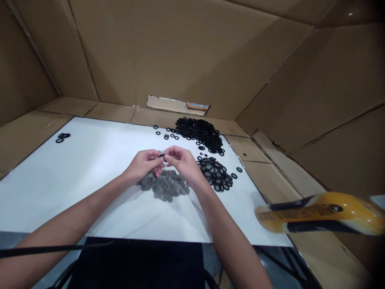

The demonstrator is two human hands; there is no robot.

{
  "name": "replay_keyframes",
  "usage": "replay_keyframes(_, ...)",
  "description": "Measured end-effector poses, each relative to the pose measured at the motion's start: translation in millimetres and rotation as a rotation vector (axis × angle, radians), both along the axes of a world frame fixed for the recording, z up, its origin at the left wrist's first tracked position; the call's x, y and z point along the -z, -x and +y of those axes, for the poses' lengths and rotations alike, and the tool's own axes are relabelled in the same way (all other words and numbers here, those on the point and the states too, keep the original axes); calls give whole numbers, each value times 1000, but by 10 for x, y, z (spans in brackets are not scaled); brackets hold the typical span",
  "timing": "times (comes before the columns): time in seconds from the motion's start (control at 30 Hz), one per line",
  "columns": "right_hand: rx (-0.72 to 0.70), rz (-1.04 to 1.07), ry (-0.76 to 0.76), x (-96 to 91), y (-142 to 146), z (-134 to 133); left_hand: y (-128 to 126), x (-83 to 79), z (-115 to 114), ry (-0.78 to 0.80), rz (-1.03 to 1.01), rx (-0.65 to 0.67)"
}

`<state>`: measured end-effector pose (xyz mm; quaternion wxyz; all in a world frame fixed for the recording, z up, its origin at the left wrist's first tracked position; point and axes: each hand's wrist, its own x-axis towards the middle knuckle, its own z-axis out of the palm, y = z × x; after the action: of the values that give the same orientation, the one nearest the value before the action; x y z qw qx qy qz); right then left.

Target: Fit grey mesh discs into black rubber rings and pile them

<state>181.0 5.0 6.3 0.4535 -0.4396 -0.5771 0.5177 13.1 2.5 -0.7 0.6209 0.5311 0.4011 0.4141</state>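
Over flat white tabletop, clamping small black ring-like piece in fingertips of left hand and right hand.

Pale glare on the white tabletop, dimmer cardboard walls, black right edge, slight overall softness

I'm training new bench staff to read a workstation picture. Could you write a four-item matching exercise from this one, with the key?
Things
1. Grey disc pile
2. Small black ring
3. Black ring heap
4. Yellow bottle

Places
A. Toward the far edge of the white table
B. Far right of the picture
C. Between the fingertips of left hand and right hand
D. Just below the hands in the picture

Pairs: 1-D, 2-C, 3-A, 4-B
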Motion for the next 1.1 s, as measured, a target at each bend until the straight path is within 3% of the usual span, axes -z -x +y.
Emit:
replay_keyframes(0.37, 46, -156, -102, -10, -4, -45, -14, 27, 0, 18, -40, 21)
replay_keyframes(0.6, 87, -11, -16, -19, 45, -69, -22, 15, -13, -30, -120, -72)
replay_keyframes(0.87, 68, -44, 2, -28, 38, -72, 0, 77, 24, -23, -229, -28)
replay_keyframes(1.1, 95, -147, -81, -1, 27, -68, 7, 61, 21, -18, -208, 8)
